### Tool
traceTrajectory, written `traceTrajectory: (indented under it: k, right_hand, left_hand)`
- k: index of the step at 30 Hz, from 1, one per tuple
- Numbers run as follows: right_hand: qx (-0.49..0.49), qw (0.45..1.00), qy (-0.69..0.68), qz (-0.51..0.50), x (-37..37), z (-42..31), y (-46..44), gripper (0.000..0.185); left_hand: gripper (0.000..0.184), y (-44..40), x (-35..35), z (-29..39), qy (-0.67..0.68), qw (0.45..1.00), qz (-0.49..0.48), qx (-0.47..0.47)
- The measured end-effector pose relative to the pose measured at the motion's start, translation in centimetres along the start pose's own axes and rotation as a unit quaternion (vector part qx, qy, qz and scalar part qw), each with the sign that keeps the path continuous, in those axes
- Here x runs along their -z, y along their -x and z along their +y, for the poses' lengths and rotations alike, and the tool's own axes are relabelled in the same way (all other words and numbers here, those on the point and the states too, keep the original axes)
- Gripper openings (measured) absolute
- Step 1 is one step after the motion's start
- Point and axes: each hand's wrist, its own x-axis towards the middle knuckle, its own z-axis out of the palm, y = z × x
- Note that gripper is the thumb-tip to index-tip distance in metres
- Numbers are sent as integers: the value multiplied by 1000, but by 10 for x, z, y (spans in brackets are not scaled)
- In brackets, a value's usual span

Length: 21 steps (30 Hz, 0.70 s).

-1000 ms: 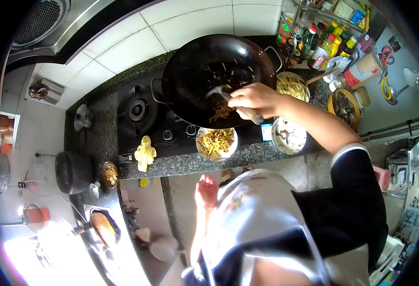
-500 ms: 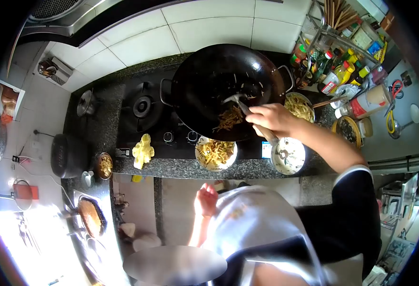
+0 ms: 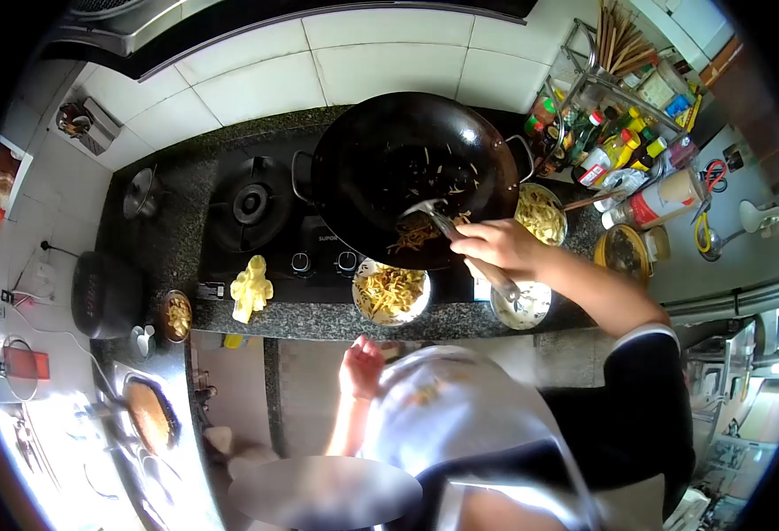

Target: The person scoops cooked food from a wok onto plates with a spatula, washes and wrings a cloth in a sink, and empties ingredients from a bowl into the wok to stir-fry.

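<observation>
My right hand [image 3: 500,250] is wrapped round the handle of a metal spatula [image 3: 443,221], whose blade is inside the large dark wok [image 3: 363,142]. Browned shreds [image 3: 414,235] lie at the wok's near side, by the blade, with small bits scattered farther back. My left hand [image 3: 361,366] hangs in front of the counter's edge, fingers curled, touching nothing I can see; whether it holds anything is hidden. Just above it on the counter is a bowl of yellow and brown strips [image 3: 391,292]. A patterned bowl [image 3: 522,310] with residue sits below the spatula's handle end.
Right of the wok stand a bowl of pale shreds [image 3: 540,215] with chopsticks and a rack of bottles [image 3: 615,146]. A second burner [image 3: 250,204], a crumpled yellow item [image 3: 251,289], a small dish [image 3: 177,316] and a black cooker [image 3: 106,295] are on the left.
The camera view has shifted. The browned shreds lie more gathered beside the spatula blade than a second ago. My right hand keeps its grip, and my left hand stays low by the counter.
</observation>
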Motion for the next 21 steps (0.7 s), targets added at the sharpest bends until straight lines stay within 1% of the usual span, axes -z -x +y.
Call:
traceTrajectory:
  k: [1, 2, 3, 4, 5, 6, 7, 8, 9, 10, 11, 12, 13, 14, 15, 17, 18, 19, 21]
  right_hand:
    - [48, 997, 51, 29, 10, -7, 0, 11]
    - [4, 999, 36, -2, 6, -3, 0, 15]
    - [10, 998, 34, 55, 4, 3, -4, 18]
    - [-179, 974, -135, 7, 1, 8, -11, 24]
    - [-275, 936, -220, 17, -6, 18, -18, 29]
    - [-358, 867, -344, 35, -16, 34, -25, 36]
    - [-413, 786, -456, 56, -25, 52, -31, 43]
    - [-438, 739, -508, 67, -31, 64, -34, 50]
    - [-455, 729, -508, 65, -33, 67, -34, 44]
    - [-441, 777, -448, 43, -33, 62, -27, 39]
    - [-400, 857, -325, 12, -31, 56, -19, 34]
    - [-293, 945, -144, -8, -25, 45, -11, 31]
    - [-149, 988, -15, -30, -16, 30, -4, 27]
    - [-5, 992, 126, -12, -5, 13, 0, 23]
    - [-23, 995, 100, -15, 3, 5, 4, 21]
    - [-58, 994, 91, 4, 4, 3, 2, 23]
    - [-57, 992, 101, 41, -3, 11, -4, 23]
    - [-100, 989, 106, 24, -9, 16, -13, 24]
    - [-126, 984, 115, 58, -27, 41, -28, 24]
  left_hand:
    - [18, -1, 2, 3, 4, 1000, -1, 1]
    - [18, -1, 3, 6, -5, 1000, 16, -8]
    - [18, -1, 5, 8, -16, 999, 34, -16]
    - [18, -5, 14, 11, -8, 999, 39, -13]
    - [18, -4, 12, 12, -7, 999, 40, -9]
    - [19, -3, 6, 12, -16, 998, 53, -2]
    - [19, -3, 3, 13, -26, 998, 65, 5]
    - [19, -8, 10, 16, -27, 998, 51, 16]
    - [19, -11, 17, 19, -28, 998, 52, 17]
    - [19, -14, 24, 22, -89, 995, 47, 6]
    - [19, -14, 23, 24, -117, 992, 44, 0]
    - [19, -12, 17, 25, -146, 988, 41, -5]
    - [19, -9, 11, 25, -89, 995, 51, 13]
    - [18, -7, 5, 25, -31, 997, 61, 32]
    - [18, -6, 4, 24, -29, 997, 60, 35]
    - [19, -6, 3, 25, -54, 996, 61, 31]
    - [19, -9, 6, 25, -55, 996, 61, 36]
    - [19, -13, 11, 25, -53, 996, 53, 48]
    - [19, -18, 11, 25, -53, 996, 44, 61]
